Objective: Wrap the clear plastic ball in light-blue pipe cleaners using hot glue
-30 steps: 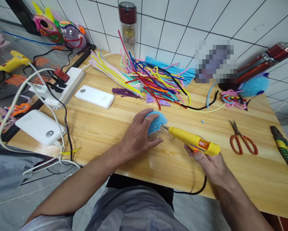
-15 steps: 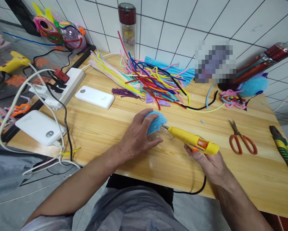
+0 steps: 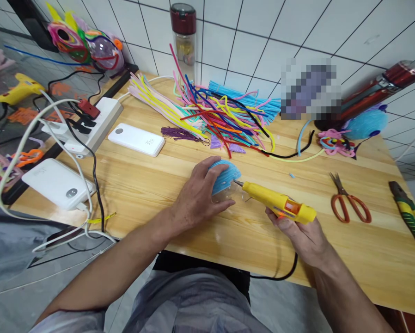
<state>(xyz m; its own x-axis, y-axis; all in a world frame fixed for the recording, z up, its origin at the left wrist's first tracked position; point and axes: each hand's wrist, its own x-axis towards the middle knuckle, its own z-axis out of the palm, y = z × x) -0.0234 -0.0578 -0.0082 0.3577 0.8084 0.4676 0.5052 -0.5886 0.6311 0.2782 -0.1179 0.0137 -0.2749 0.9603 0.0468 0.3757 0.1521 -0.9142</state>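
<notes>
My left hand [image 3: 201,192] is wrapped round a rounded clear piece partly covered with blue pipe cleaners [image 3: 225,176], resting over the wooden table [image 3: 131,185]. A yellow hot glue gun [image 3: 277,200] is gripped in my right hand [image 3: 299,233], its metal tip pointing left at the right edge of the blue covering. Whether the tip touches it, I cannot tell. From the gun a black cord runs down past the table's front edge. The lower part of the clear piece shows faintly between my left thumb and the gun.
A pile of coloured pipe cleaners [image 3: 228,111] lies at the back. Orange-handled scissors [image 3: 349,203] and green-yellow pliers [image 3: 410,212] are at the right. White power banks [image 3: 136,139], a power strip [image 3: 100,125] and cables occupy the left. A jar [image 3: 183,41] stands behind.
</notes>
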